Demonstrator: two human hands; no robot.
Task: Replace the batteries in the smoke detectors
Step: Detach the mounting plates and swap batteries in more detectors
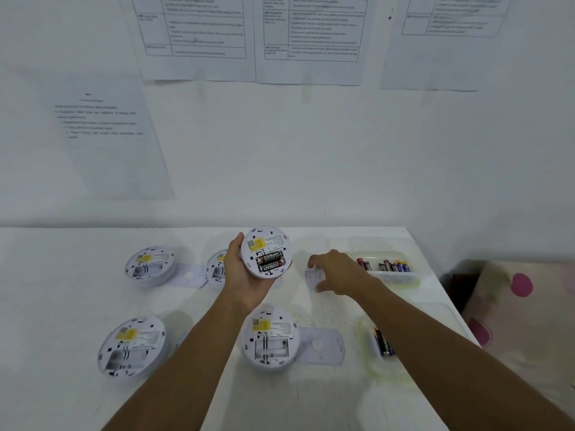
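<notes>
My left hand (pixel 241 276) holds a round white smoke detector (pixel 267 251) above the table, back side up, with two black batteries (pixel 270 262) seated in its bay. My right hand (pixel 337 272) rests on the table to its right, fingers closed around a small white cover plate (pixel 312 277). Three other detectors lie back side up with open bays: far left (pixel 149 265), near left (pixel 132 346) and near centre (pixel 270 342). A further detector (pixel 216 267) is partly hidden behind my left hand.
A clear tray (pixel 401 279) at the back right holds several batteries (pixel 385 265). A second clear tray (pixel 370 353) at the near right holds a few batteries (pixel 383 342). White mounting plates (pixel 323 345) lie beside the detectors. The table's right edge (pixel 441 293) borders spotted fabric (pixel 522 306).
</notes>
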